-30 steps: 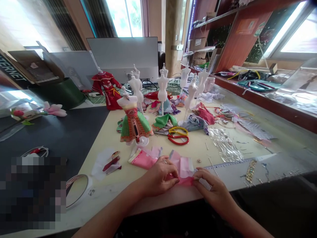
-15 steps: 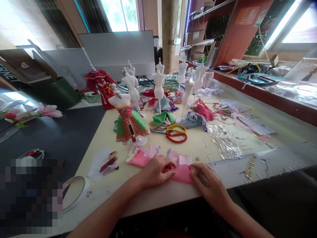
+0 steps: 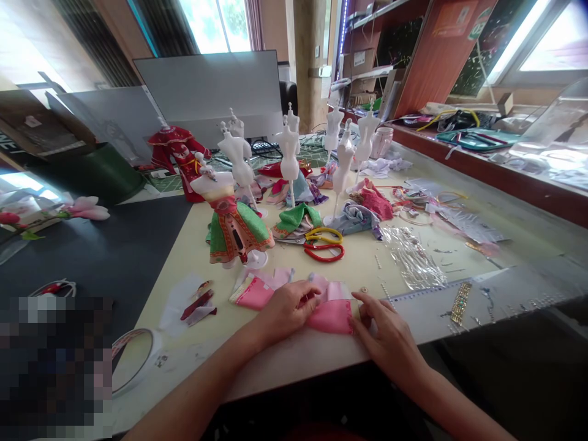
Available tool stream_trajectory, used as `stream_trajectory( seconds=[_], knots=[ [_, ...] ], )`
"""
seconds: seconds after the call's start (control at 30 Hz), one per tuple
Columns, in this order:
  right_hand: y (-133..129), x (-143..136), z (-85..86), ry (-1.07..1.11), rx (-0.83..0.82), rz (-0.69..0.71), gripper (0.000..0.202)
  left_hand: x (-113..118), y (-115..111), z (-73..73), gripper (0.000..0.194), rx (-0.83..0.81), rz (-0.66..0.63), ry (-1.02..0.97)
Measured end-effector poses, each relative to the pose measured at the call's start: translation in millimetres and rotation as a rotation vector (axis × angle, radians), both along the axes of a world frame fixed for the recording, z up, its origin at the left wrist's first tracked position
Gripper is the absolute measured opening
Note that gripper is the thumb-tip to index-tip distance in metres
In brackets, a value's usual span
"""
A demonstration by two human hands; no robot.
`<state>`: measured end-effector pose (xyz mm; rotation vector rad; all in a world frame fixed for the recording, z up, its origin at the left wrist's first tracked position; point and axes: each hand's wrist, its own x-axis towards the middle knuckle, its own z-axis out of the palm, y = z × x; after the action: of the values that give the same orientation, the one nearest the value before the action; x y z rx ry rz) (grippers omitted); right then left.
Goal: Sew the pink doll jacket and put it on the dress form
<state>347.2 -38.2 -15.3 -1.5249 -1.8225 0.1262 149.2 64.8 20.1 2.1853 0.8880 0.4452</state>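
A small pink fabric garment piece (image 3: 331,316) lies flat near the table's front edge, with scalloped trim on its right end. My left hand (image 3: 288,309) rests across its middle, fingers curled and thumb close to the index finger; anything between them is too small to make out. At the right end, my right hand (image 3: 388,334) has its thumb and fingers around the trimmed edge. The left part of the pink fabric (image 3: 254,293) shows beyond my left hand, with pale pink fabric behind it. Scissors (image 3: 324,252) with red and yellow handles lie behind.
A doll form in a green and red dress (image 3: 236,229) stands left of the scissors. Several white doll forms (image 3: 289,156) stand farther back among fabric scraps. A tape roll (image 3: 133,361) lies left; a ruler (image 3: 429,293), clear plastic bag (image 3: 408,257) and beaded strip (image 3: 460,304) lie right.
My left thumb has drawn up off the pink fabric toward the index finger. My right index finger has stretched slightly out along the trimmed edge. The whole view has shifted a little.
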Motion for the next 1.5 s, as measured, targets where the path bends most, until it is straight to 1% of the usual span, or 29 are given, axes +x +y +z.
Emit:
stream_trajectory(
  seconds=[0.13, 0.2, 0.27, 0.33, 0.4, 0.47, 0.6, 0.77, 0.9, 1.0, 1.1, 1.27, 1.5],
  knots=[
    [1, -2, 1.7, -0.026, 0.044, 0.011, 0.028, 7, 12, 4.1, 0.021, 0.088, 0.116, 0.017],
    [2, -2, 1.7, -0.023, 0.055, 0.013, 0.028, 12, 18, 4.0, 0.024, 0.131, 0.157, 0.08],
    [2, -2, 0.7, -0.017, 0.06, 0.009, 0.028, 18, 23, 2.0, 0.027, 0.175, 0.167, 0.166],
    [2, -1, -0.8, -0.015, 0.06, 0.01, 0.029, 22, 25, -0.9, 0.021, 0.212, 0.162, 0.233],
    [2, 0, -2.4, -0.025, 0.049, 0.022, 0.032, 24, 25, -3.7, 0.012, 0.231, 0.155, 0.26],
    [3, 1, -3.5, -0.047, 0.027, 0.042, 0.036, 25, 24, -5.3, 0.009, 0.238, 0.153, 0.266],
    [5, 1, -3.7, -0.098, -0.009, 0.074, 0.042, 24, 23, -5.8, 0.012, 0.251, 0.144, 0.278],
    [5, -1, -0.5, -0.119, -0.014, 0.071, 0.043, 24, 23, -6.3, 0.01, 0.261, 0.162, 0.279],
    [5, -1, 2.2, -0.15, -0.043, 0.078, 0.046, 25, 24, -7.1, 0.019, 0.262, 0.139, 0.273],
    [5, -1, 2.5, -0.18, -0.053, 0.09, 0.05, 26, 25, -7.9, 0.015, 0.264, 0.137, 0.285],
    [6, -1, 1.0, -0.196, -0.065, 0.087, 0.05, 27, 25, -8.7, 0.011, 0.273, 0.155, 0.307],
    [6, -1, -2.5, -0.219, -0.084, 0.073, 0.046, 23, 26, -8.4, 0.01, 0.286, 0.212, 0.355],
    [6, -3, -1.7, -0.211, -0.067, 0.063, 0.041, 13, 30, 2.5, 0.009, 0.275, 0.308, 0.432]
  ],
)
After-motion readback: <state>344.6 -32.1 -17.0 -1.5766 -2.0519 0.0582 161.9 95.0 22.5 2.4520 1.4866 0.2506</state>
